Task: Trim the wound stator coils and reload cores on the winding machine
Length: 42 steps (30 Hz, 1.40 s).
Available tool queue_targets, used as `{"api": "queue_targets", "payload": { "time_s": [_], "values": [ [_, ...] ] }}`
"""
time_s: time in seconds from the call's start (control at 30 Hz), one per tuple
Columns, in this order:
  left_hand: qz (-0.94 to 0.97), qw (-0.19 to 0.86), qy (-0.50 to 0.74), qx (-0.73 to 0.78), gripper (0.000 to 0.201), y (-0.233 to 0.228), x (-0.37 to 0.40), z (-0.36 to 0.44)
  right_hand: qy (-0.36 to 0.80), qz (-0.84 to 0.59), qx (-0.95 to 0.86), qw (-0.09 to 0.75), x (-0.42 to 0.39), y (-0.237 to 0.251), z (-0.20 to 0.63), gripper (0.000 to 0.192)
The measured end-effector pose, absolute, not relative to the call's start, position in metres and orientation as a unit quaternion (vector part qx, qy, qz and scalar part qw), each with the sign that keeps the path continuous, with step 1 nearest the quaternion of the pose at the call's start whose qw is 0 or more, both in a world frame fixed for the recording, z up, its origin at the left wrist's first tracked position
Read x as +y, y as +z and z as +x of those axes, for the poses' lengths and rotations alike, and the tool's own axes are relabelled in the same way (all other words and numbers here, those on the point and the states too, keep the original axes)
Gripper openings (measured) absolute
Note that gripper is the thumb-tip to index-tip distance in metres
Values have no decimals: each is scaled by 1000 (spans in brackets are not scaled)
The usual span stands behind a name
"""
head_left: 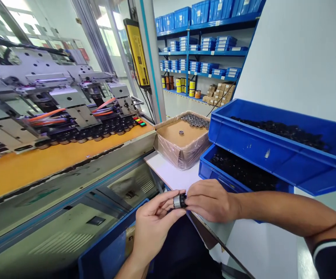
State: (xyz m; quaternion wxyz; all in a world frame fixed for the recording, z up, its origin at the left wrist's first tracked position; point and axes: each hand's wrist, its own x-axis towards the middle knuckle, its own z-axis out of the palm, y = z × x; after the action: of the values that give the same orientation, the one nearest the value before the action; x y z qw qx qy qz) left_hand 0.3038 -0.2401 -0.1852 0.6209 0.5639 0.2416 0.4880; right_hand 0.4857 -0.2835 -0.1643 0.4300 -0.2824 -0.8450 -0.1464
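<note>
Both of my hands meet low in the middle of the head view, over the edge of a white table [172, 174]. My left hand [153, 223] pinches a small silver and black cylindrical part [179, 201] between thumb and fingers. From the right, my right hand [210, 201] grips the black end of the same part. Just behind my right hand stand two stacked blue bins: the lower blue bin [211, 172] and the upper blue bin [272, 151], both filled with small black parts.
A cardboard box [182, 149] lined with plastic holds a layer of similar parts at its far side. A winding machine [69, 112] on an orange deck [40, 162] fills the left. Another blue bin [107, 254] sits below my left hand. Blue shelving [203, 50] stands behind.
</note>
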Motion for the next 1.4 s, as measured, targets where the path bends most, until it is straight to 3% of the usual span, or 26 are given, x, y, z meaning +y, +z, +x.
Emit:
{"api": "queue_targets", "payload": {
  "time_s": [0.2,0.4,0.7,0.77,0.93,1.0,1.1,1.23,1.33,1.4],
  "values": [
    [587,591,494,250,36,-190,-243,311,-150,-272,-846,432,-282,-166,495,5],
    [608,573,464,296,37,-194,-240,304,-145,-294,-847,418,-282,-165,499,19],
    [513,655,500,239,33,-204,-256,319,-219,-277,-848,394,-282,-162,499,18],
    [545,613,516,245,38,-203,-255,318,-211,-272,-849,401,-283,-162,498,17],
    [741,324,555,196,41,-194,-245,304,-120,-286,-838,449,-286,-165,493,12],
    [758,292,555,178,41,-192,-244,301,-100,-284,-838,455,-287,-165,492,11],
    [738,349,545,191,36,-194,-246,302,-117,-281,-844,442,-289,-162,492,11],
    [645,507,522,234,29,-199,-248,311,-185,-274,-852,406,-290,-159,494,11],
    [538,662,478,209,27,-205,-248,317,-150,-303,-843,418,-289,-159,495,15],
    [459,754,435,180,38,-209,-249,319,-99,-318,-837,434,-287,-158,495,17]
  ]
}}
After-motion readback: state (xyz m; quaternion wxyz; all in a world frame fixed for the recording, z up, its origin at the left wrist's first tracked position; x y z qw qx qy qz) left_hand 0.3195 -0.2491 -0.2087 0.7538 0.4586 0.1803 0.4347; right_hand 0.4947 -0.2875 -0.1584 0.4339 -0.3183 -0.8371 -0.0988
